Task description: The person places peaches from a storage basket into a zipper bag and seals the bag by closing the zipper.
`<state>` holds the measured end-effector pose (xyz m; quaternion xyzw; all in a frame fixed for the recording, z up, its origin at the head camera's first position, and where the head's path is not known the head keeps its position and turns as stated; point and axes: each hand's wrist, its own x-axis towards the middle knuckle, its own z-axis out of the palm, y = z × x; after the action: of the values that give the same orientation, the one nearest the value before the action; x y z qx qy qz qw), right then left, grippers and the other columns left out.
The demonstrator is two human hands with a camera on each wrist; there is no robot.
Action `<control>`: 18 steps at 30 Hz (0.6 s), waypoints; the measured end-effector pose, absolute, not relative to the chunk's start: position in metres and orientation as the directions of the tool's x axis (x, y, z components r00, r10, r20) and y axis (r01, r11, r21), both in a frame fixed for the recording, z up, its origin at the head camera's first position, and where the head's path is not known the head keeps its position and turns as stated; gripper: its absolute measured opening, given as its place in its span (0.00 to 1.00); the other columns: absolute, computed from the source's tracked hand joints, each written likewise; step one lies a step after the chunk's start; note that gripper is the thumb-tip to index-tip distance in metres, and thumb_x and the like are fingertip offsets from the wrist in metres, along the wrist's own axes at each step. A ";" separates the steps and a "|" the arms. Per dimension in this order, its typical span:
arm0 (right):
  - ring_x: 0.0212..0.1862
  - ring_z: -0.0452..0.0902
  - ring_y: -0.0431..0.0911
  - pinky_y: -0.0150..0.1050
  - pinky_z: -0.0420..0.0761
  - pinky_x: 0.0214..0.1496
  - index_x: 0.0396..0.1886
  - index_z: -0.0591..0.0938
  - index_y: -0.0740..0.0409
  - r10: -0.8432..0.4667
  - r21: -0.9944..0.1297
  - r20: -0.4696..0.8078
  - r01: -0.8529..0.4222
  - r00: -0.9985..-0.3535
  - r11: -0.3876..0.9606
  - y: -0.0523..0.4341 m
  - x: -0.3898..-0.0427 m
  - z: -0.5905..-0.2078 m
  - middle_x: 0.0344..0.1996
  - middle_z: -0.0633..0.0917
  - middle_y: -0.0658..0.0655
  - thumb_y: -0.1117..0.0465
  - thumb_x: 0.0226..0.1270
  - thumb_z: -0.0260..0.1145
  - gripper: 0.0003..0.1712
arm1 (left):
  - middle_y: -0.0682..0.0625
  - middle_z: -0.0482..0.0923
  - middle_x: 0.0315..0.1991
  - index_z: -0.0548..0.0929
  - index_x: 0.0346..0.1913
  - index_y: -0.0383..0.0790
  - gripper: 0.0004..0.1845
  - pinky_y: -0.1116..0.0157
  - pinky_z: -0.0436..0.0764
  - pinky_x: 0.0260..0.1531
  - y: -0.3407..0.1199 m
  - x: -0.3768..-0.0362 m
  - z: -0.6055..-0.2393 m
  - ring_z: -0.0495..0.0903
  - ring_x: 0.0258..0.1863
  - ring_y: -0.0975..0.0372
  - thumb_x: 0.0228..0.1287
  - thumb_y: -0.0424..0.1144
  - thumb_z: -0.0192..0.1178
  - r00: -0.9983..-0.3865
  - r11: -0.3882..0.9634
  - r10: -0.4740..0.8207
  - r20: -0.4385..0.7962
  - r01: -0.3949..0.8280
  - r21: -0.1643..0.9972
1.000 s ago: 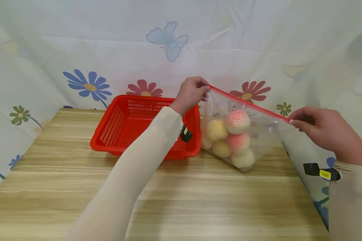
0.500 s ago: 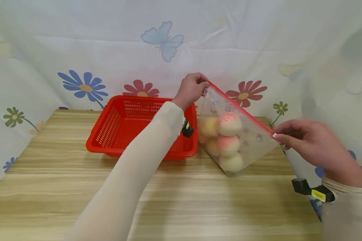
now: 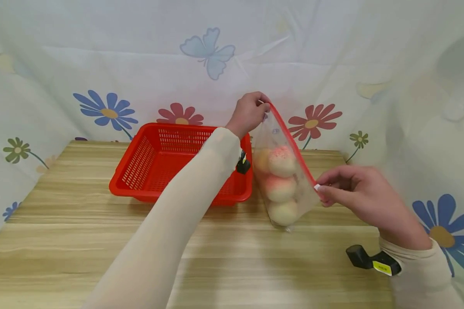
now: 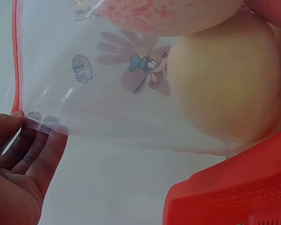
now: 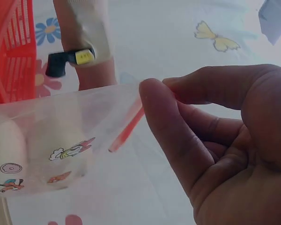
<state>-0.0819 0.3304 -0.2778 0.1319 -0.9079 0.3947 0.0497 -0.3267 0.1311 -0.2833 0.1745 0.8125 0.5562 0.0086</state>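
A clear zip bag (image 3: 307, 201) with a red zip strip (image 3: 290, 137) and small cartoon prints stands on the table, right of the red basket. Inside it are several round peach-like fruits (image 3: 281, 189), cream to yellow, some with pink speckled tops. My left hand (image 3: 249, 112) pinches the strip's far upper end; in the left wrist view thumb and fingertips (image 4: 58, 133) meet at the bag's corner. Lower and nearer, my right hand (image 3: 355, 193) pinches the other end, where a small white slider (image 3: 317, 187) sits. The right wrist view shows thumb and forefinger together on the bag's edge.
The red perforated basket (image 3: 116, 189) stands left of the bag, partly behind my left forearm. No contents show in its visible part. A wood-grain table (image 3: 81, 257) lies beneath. A floral cloth (image 3: 139, 68) hangs behind and at the sides.
My right hand has moved left and toward me with its end of the strip. The bag has turned and looks narrower. My left hand stays at nearly the same spot.
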 end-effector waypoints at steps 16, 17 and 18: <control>0.27 0.84 0.46 0.36 0.85 0.33 0.42 0.83 0.61 -0.334 -0.724 0.184 -0.357 -0.924 0.590 0.334 -0.118 -0.260 0.28 0.87 0.52 0.65 0.65 0.66 0.08 | 0.46 0.81 0.40 0.79 0.47 0.40 0.09 0.66 0.83 0.37 0.128 -0.326 -0.284 0.81 0.32 0.58 0.73 0.40 0.52 -0.925 0.288 0.323 0.202 0.299 0.910; 0.27 0.83 0.46 0.35 0.84 0.32 0.42 0.83 0.60 -0.310 -0.709 0.205 -0.359 -0.928 0.607 0.334 -0.124 -0.258 0.28 0.86 0.52 0.65 0.64 0.66 0.08 | 0.47 0.81 0.40 0.79 0.47 0.40 0.09 0.66 0.83 0.37 0.128 -0.326 -0.284 0.81 0.32 0.58 0.73 0.40 0.52 -0.925 0.289 0.323 0.200 0.298 0.910; 0.27 0.83 0.45 0.33 0.84 0.32 0.42 0.83 0.59 -0.288 -0.690 0.232 -0.366 -0.929 0.624 0.333 -0.130 -0.255 0.27 0.86 0.51 0.65 0.64 0.67 0.08 | 0.47 0.81 0.40 0.79 0.47 0.40 0.09 0.66 0.83 0.37 0.128 -0.326 -0.284 0.81 0.32 0.58 0.73 0.40 0.52 -0.925 0.289 0.324 0.198 0.296 0.910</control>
<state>-0.1303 0.3334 -0.2549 0.1816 -0.8998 0.3936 0.0492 -0.3260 0.1279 -0.2837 0.1929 0.8028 0.5641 0.0124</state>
